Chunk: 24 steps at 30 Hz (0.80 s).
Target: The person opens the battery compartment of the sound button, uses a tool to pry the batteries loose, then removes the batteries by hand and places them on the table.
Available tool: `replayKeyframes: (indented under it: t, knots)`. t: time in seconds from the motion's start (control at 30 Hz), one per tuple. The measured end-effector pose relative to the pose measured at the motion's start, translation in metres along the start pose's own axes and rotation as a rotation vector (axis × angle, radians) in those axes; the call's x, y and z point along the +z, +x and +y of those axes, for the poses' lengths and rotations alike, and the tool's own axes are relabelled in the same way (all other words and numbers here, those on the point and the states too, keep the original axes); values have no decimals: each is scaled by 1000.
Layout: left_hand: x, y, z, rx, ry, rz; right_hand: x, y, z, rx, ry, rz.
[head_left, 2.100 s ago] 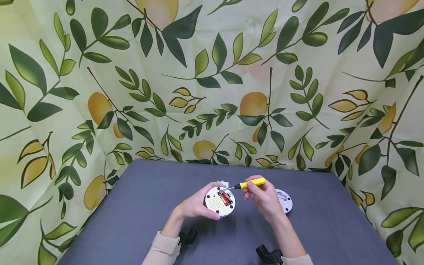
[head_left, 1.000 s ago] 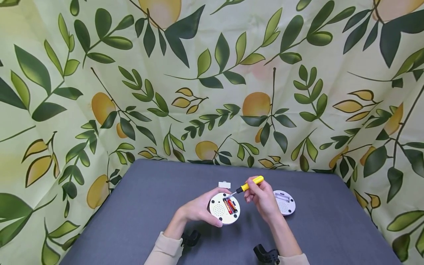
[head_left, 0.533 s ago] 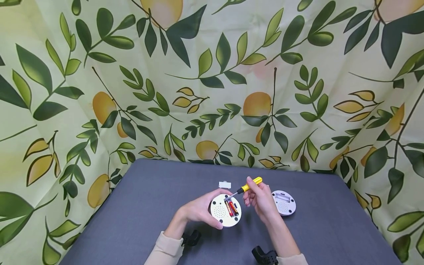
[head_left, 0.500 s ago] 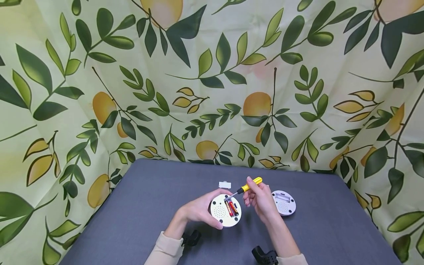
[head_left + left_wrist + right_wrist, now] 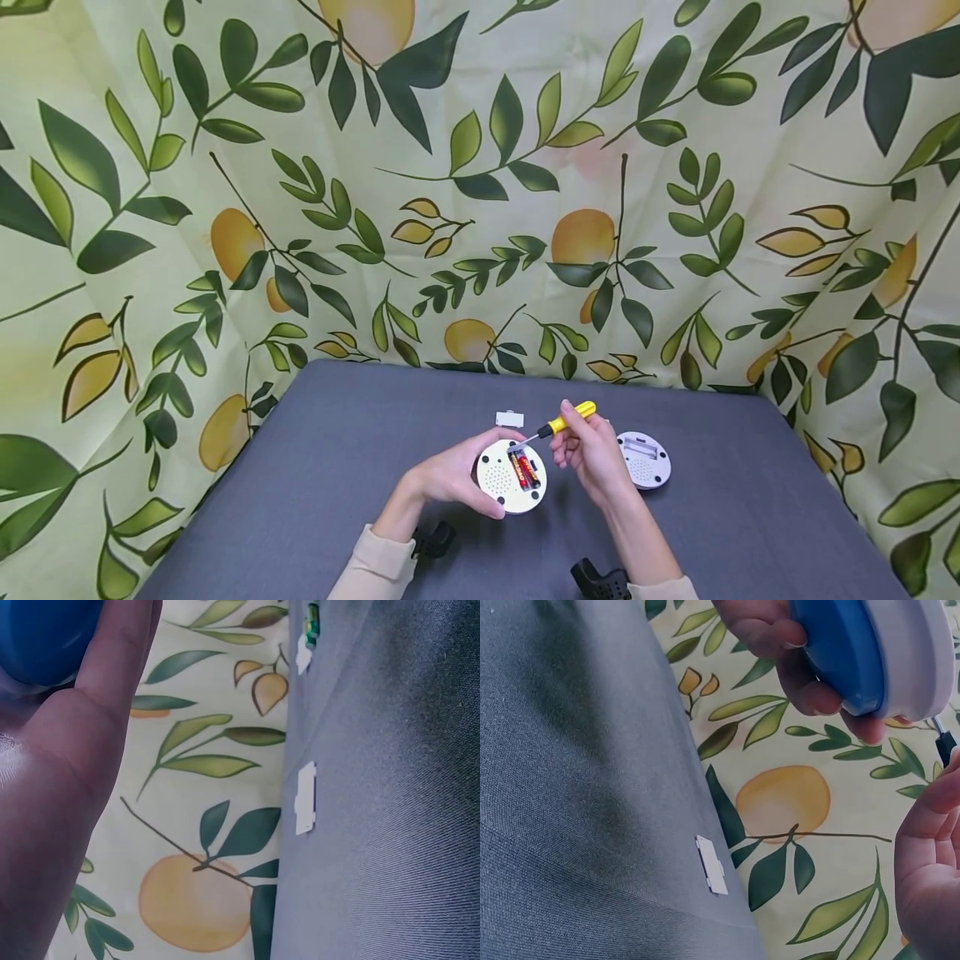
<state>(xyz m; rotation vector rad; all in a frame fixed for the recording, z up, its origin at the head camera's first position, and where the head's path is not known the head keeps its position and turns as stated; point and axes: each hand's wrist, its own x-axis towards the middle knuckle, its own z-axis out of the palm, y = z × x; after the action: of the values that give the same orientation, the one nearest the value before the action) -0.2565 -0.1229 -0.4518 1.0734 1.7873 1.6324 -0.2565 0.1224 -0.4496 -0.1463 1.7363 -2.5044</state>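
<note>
My left hand (image 5: 457,473) grips a round device (image 5: 498,490), fingers at the far rim and thumb at the near one. Its white underside, with dark feet and small holes, faces up; the right wrist view shows its blue side (image 5: 844,656). Red batteries (image 5: 525,472) lie side by side in its uncovered compartment. My right hand (image 5: 592,454) pinches a screwdriver (image 5: 562,422) by its yellow handle. The metal tip is at the upper end of the batteries. In the right wrist view, the right hand (image 5: 934,855) is beside the device, below the screwdriver's black collar (image 5: 946,746).
A white battery cover (image 5: 510,419) lies on the grey table (image 5: 360,417) behind the device. Another round white device (image 5: 645,460), its compartment uncovered, lies right of my right hand. In the left wrist view, green batteries (image 5: 312,626) lie by a second white cover (image 5: 304,656).
Since two seconds ago, the device and left hand have shifted slightly right and nearer, uncovering the battery cover behind. The screwdriver tip stays at the batteries, whose printed labels now face differently.
</note>
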Motion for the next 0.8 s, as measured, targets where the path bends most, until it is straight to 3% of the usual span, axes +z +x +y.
replayKeyframes:
  t: [0.2,0.43,0.6,0.8]
  knots:
    - [-1,0,-2,23,2,23,1,-2,-2,-22,17,-20]
    - [-4,-3,-1,23,16,63,-3,-9,-12,-107,95,-117]
    - [-7,-5,-2,28,14,77,-9,-17,-22,-157,56,-184]
    - [-8,-5,-3,16,-1,79,-19,-25,-30,-152,-16,-255]
